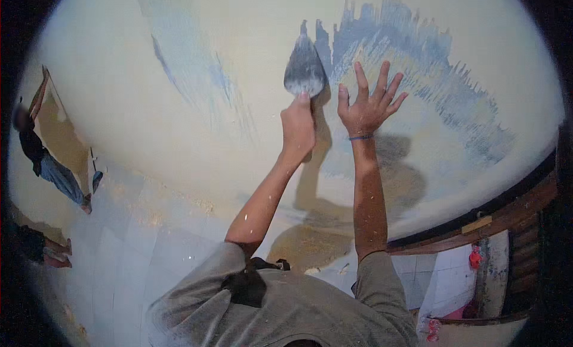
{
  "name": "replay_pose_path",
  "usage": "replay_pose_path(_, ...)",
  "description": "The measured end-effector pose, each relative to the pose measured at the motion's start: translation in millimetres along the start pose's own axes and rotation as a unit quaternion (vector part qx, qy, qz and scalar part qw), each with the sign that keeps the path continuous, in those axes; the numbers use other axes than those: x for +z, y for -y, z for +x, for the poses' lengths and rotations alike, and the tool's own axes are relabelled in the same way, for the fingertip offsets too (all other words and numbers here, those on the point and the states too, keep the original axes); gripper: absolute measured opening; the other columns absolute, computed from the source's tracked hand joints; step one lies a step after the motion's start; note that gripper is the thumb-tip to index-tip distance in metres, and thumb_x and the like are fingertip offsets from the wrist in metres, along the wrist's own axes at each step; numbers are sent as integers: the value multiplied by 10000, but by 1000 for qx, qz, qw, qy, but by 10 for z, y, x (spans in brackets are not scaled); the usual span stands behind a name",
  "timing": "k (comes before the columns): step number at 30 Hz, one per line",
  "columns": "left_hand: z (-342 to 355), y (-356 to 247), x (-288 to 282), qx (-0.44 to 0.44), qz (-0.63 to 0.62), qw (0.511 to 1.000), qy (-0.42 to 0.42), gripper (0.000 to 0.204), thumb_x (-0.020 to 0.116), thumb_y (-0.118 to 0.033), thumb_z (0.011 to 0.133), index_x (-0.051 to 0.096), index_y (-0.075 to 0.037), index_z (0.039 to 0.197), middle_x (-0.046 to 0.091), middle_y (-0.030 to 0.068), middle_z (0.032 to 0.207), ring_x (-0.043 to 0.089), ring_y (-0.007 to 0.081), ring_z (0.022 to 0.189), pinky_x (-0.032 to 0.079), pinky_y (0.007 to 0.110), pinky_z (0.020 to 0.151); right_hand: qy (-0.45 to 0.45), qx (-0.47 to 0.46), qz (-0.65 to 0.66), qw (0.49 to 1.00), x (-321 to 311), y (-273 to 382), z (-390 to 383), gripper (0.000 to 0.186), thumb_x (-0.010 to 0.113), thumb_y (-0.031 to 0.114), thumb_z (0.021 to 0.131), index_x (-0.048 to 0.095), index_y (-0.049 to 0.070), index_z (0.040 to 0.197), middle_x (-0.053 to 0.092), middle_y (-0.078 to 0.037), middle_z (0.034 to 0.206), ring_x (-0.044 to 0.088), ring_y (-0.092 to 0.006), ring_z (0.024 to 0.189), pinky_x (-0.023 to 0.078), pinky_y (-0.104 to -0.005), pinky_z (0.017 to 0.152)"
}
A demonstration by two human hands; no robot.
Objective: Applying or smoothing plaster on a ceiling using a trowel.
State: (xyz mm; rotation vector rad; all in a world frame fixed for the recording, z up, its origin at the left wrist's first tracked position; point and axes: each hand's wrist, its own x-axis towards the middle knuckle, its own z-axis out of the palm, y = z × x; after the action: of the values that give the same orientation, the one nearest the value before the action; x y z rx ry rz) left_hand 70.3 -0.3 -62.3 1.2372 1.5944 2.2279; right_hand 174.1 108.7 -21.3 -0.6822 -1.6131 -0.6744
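Note:
A pointed trowel (305,63) with a worn grey blade is in my left hand (298,127), its tip turned up the wall. The fingers are wrapped round the handle, which they mostly hide. The blade lies against or very close to the pale cream wall (250,60), beside the left end of a scraped blue-grey patch (394,30). To the right, my right hand (369,111) is spread with its fingers apart, on or just off the wall below that patch. A dark band circles its wrist. It holds nothing.
Another scraped bluish area (191,54) marks the wall further left. Flakes litter the tiled floor (119,239). At the far left, a person (42,144) reaches up to the wall; another person's legs (57,251) show below. A dark wooden frame (453,233) borders an opening at the right.

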Motion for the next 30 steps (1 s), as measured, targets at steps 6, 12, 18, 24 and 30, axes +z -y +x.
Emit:
replay_pose_path(6, -608, 193, 25, -143, -37, 987, 60, 494, 325, -386, 1037, 506, -2, 783, 474, 108, 596, 457, 215, 499, 379, 362, 491, 8, -1, -9, 1000, 12, -21, -1, 574, 612, 490, 846, 475, 390, 1395, 299, -117, 1566, 176, -408, 1460, 26, -628, 1143)
replay_pose_path(12, -681, 22, 72, -182, -109, 976, 49, 511, 346, -474, 1026, 503, -54, 780, 458, -3, 598, 430, 95, 456, 346, 274, 406, 2, -5, -12, 1000, -12, -45, 3, 573, 608, 503, 847, 475, 389, 1392, 293, -108, 1570, 169, -400, 1464, 26, -627, 1144)
replay_pose_path(18, -540, 42, -18, -166, -75, 983, 19, 501, 332, -412, 1036, 499, -29, 760, 461, 17, 576, 438, 107, 478, 373, 312, 444, 12, 7, 8, 1000, -26, -28, -24, 565, 601, 498, 854, 473, 392, 1394, 294, -99, 1571, 177, -400, 1463, 24, -626, 1144)
replay_pose_path(24, -400, -27, -76, -177, -48, 983, 24, 530, 304, -363, 1048, 482, 17, 724, 450, 41, 527, 440, 128, 496, 389, 365, 481, 14, -2, 14, 1000, -14, -47, -42, 566, 605, 465, 872, 455, 367, 1408, 255, -115, 1583, 147, -398, 1469, 41, -639, 1138)
replay_pose_path(30, -214, 177, -20, -132, -73, 988, 24, 468, 345, -426, 1030, 520, -53, 809, 470, 17, 619, 442, 121, 486, 360, 297, 430, 1, 9, 13, 1000, 7, -4, -2, 539, 616, 491, 842, 509, 395, 1362, 321, -98, 1558, 203, -406, 1452, 39, -628, 1140)
